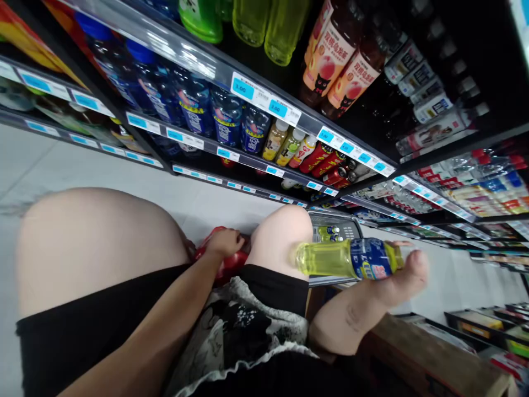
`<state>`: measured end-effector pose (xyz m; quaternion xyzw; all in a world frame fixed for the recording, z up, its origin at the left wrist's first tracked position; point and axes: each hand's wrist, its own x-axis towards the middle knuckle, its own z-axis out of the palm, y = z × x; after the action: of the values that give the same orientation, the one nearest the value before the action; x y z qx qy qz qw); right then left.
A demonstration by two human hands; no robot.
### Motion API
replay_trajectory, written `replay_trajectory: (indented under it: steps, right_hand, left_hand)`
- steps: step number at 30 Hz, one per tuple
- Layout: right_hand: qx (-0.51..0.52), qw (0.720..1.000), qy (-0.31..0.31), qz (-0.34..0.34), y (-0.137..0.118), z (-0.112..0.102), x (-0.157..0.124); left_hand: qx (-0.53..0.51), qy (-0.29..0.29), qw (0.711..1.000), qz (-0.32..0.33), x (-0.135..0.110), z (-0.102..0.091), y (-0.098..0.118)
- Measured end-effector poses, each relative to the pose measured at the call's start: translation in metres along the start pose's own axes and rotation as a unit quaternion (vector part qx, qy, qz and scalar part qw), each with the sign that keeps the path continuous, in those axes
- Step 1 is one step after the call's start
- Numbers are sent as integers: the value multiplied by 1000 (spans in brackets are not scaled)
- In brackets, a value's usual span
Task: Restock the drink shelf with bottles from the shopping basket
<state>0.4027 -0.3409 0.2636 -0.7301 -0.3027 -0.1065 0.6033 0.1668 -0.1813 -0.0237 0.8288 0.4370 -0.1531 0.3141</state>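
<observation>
My right hand (pixel 407 273), on the right, grips a drink bottle (pixel 328 259) near its cap. The bottle lies level, filled with yellow liquid, with a blue label and its base towards my knee. Between my knees, my left hand (pixel 225 242) is closed, its fingers curled against a shiny red thing (pixel 235 264). What that hand holds, if anything, is hidden. Behind the held bottle stands a grey basket (pixel 351 220) with small yellow-liquid bottles (pixel 328 230) inside.
Drink shelves (pixel 306 124) with blue price tags run across the top and right. Blue-labelled bottles (pixel 226 118) and peach-labelled bottles (pixel 333 55) fill them. A cardboard box (pixel 446 353) is at lower right. Pale floor (pixel 41 160) shows at left.
</observation>
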Motion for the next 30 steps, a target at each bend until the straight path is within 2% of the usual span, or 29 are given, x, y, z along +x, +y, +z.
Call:
replay_trajectory:
  steps: [3,5,7,9,11,13,19,23,26,30]
  right_hand:
    - [10,1000,5,2,-1,32,-7]
    - [25,1000,-19,2,-4,50,-13]
    - [62,998,-33,-3,-8,62,-18]
    - [97,992,-75,18,-10,68,-23]
    - [110,984,-127,52,-10,70,-28]
    - [99,981,-151,65,-8,72,-36]
    - [89,985,-143,26,-3,72,-56]
    - [39,988,-149,14,-1,64,-56]
    - [23,981,-190,-14,2,56,-51]
    - [102,959,-260,-35,4,54,-46]
  left_hand:
    - [-14,8,1000,7,1,3,-2]
    - [-21,7,1000,6,0,5,-3]
    - [-26,6,1000,6,-1,6,-4]
    - [-30,6,1000,7,-2,6,-5]
    - [-30,6,1000,7,-2,6,-5]
    - [-24,4,1000,5,-1,6,-5]
    - [-6,-9,1000,-4,4,7,-7]
    - [2,-12,1000,-6,4,7,-6]
    - [4,-14,1000,-10,3,5,-5]
    - [4,-14,1000,-13,1,2,-4]
